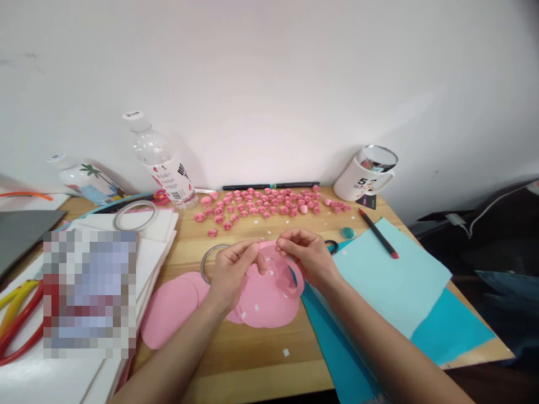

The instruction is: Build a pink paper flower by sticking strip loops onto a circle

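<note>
My left hand (236, 272) is closed in a pinch, thumb against the forefinger. Facing it, my right hand (309, 255) pinches too. Pink paper shows between the two sets of fingertips. It appears to belong to a curling pink paper strip (300, 280) that loops down below my right hand; my fingers partly hide it. Beneath both hands lie pink paper discs (269, 308) with small white bits on them. More pink discs (168, 308) overlap to the left, beside a roll of tape (204, 264) partly covered by my left hand.
Many small pink paper rolls (252, 207) spread along the back, before a black pen (248, 187). A bottle (162, 163) and a mug (357, 179) stand by the wall. Blue paper sheets (391, 280) with a pen (379, 234) lie right; scissors (25, 320) and white paper (155, 247) left.
</note>
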### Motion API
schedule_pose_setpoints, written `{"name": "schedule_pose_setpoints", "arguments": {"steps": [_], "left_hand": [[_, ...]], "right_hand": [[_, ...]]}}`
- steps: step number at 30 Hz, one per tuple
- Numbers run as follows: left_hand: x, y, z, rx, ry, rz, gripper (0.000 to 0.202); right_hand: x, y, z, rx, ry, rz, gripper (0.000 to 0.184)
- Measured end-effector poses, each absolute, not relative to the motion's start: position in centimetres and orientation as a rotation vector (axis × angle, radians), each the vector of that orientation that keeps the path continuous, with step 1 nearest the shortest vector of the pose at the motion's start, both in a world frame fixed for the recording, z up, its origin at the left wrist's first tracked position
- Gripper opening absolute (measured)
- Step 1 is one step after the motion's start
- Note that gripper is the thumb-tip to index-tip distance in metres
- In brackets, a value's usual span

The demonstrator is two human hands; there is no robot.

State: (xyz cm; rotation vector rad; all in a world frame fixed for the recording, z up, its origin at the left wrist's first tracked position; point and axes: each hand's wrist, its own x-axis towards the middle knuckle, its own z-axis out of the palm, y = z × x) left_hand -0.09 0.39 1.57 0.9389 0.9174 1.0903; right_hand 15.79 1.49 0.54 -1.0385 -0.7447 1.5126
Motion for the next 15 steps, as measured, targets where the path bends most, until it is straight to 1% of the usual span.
{"name": "schedule_pose_setpoints", "arguments": {"steps": [4,9,15], "left_hand": [[-0.01,0.37,1.55,0.922,0.911,1.091,0.025],[-0.1,0.32,1.78,0.924,0.918,1.109,0.029],[-0.23,0.4,1.56,0.947,0.924,1.106,0.029]], "right_hand": [[15.73,1.44,0.66,-1.039,-0.758,1.505,0.016],[15.83,1.53,0.52,-1.043,-0.7,1.567,0.015],[15.89,1.55,0.49,-1.048,-0.684,1.619,0.021]]}}
